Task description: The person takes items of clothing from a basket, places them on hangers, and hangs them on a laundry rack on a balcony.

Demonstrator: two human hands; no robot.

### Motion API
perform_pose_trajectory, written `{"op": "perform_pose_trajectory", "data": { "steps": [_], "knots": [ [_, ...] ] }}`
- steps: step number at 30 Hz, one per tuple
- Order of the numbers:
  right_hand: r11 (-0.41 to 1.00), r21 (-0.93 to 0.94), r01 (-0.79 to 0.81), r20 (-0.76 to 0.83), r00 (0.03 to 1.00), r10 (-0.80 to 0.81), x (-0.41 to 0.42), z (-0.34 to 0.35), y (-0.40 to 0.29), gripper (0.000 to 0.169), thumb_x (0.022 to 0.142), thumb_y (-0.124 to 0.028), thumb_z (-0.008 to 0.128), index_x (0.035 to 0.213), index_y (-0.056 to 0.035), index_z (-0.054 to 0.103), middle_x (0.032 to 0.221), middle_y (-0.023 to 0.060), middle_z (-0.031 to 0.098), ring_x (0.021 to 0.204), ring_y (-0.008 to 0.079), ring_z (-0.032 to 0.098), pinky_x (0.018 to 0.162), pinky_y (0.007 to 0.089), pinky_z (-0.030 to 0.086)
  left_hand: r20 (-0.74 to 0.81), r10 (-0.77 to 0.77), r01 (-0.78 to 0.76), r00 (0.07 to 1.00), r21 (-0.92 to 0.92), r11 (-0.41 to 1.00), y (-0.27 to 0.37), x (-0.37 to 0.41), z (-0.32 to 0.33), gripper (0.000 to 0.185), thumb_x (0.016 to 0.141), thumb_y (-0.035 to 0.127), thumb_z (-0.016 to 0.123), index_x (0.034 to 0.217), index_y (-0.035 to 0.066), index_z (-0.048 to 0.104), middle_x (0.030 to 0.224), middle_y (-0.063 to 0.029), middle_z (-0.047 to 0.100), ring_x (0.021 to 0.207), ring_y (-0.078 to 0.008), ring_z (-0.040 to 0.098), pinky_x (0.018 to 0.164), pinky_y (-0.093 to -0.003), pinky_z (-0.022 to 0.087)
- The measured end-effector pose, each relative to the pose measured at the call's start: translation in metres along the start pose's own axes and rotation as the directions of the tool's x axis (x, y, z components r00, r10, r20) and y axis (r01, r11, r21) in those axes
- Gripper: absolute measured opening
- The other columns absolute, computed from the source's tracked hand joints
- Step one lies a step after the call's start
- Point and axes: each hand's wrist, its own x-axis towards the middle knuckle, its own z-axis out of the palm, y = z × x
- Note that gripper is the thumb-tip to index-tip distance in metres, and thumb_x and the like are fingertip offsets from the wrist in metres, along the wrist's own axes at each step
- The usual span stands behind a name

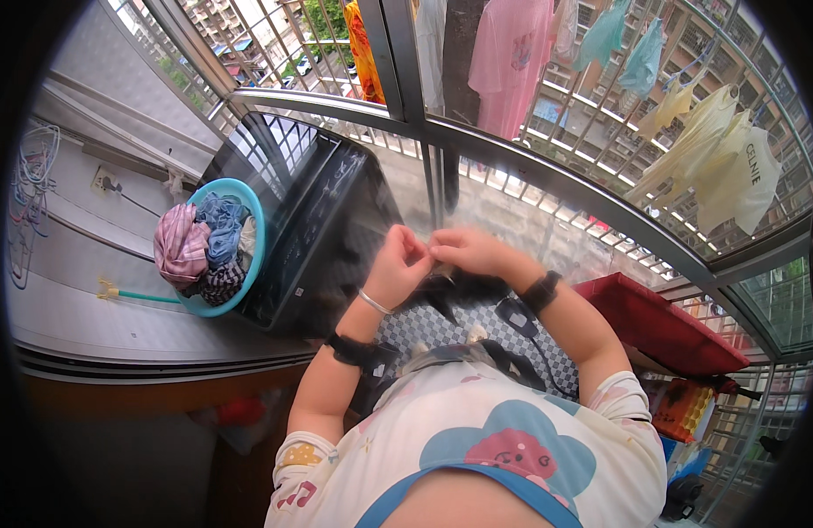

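My left hand (401, 263) and my right hand (469, 251) meet in front of my chest, fingertips pinched close together. Whether something small is between the fingers cannot be made out. Just below them is a dark, blurred thing (442, 298), its kind unclear. To the left stands a black top-loading washing machine (320, 211) with a glossy lid. A turquoise plastic basin (258, 224) rests tilted at its left side, filled with crumpled clothes. Among these are a pink plaid garment (182, 247), a blue one (220, 221) and a black-and-white checked one (223, 282).
Metal-framed windows (565, 175) with bars curve around the front. Outside hang a pink shirt (512, 66) and pale yellow garments (716, 158). A red padded board (664, 323) leans at the right. Wire hangers (33, 191) hang at far left. The floor (419, 327) has checkered tiles.
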Motion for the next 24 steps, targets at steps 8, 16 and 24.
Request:
{"op": "perform_pose_trajectory", "data": {
  "steps": [8, 16, 24],
  "knots": [
    [0.987, -0.003, 0.158, 0.051, 0.986, -0.158, -0.011, -0.004, -0.005, 0.021, 0.090, -0.022, 0.065, 0.081, -0.0042, 0.057, 0.086, -0.0009, 0.056, 0.077, 0.0088, 0.050, 0.069, 0.0251, 0.042, 0.017, 0.047, -0.047, 0.999, 0.027, 0.999, 0.010, -0.005, -0.004, 0.030, 0.083, -0.005, 0.064, 0.094, 0.006, 0.038, 0.085, -0.0034, 0.053, 0.078, -0.0082, 0.052, 0.071, -0.0216, 0.046],
    [0.843, -0.402, 0.358, 0.053, 0.928, -0.369, -0.020, -0.018, -0.007, 0.019, 0.089, -0.021, 0.066, 0.084, -0.0044, 0.057, 0.097, 0.0060, 0.059, 0.092, 0.0201, 0.058, 0.083, 0.0326, 0.047, -0.026, 0.062, -0.066, 0.998, -0.164, 0.984, 0.014, -0.005, 0.004, 0.029, 0.084, -0.010, 0.059, 0.093, 0.007, 0.037, 0.086, -0.0029, 0.049, 0.079, -0.0082, 0.048, 0.073, -0.0199, 0.042],
    [0.923, -0.384, -0.028, -0.143, 0.989, -0.029, -0.039, 0.003, 0.034, 0.033, 0.084, -0.024, 0.068, 0.111, -0.0078, 0.055, 0.100, 0.0133, 0.063, 0.095, 0.0283, 0.062, 0.084, 0.0353, 0.048, -0.018, 0.087, -0.089, 0.996, -0.252, 0.964, 0.024, 0.009, 0.010, 0.015, 0.093, -0.004, 0.050, 0.094, 0.007, 0.040, 0.085, 0.0024, 0.042, 0.074, -0.0043, 0.039, 0.068, -0.0158, 0.036]
  ]
}}
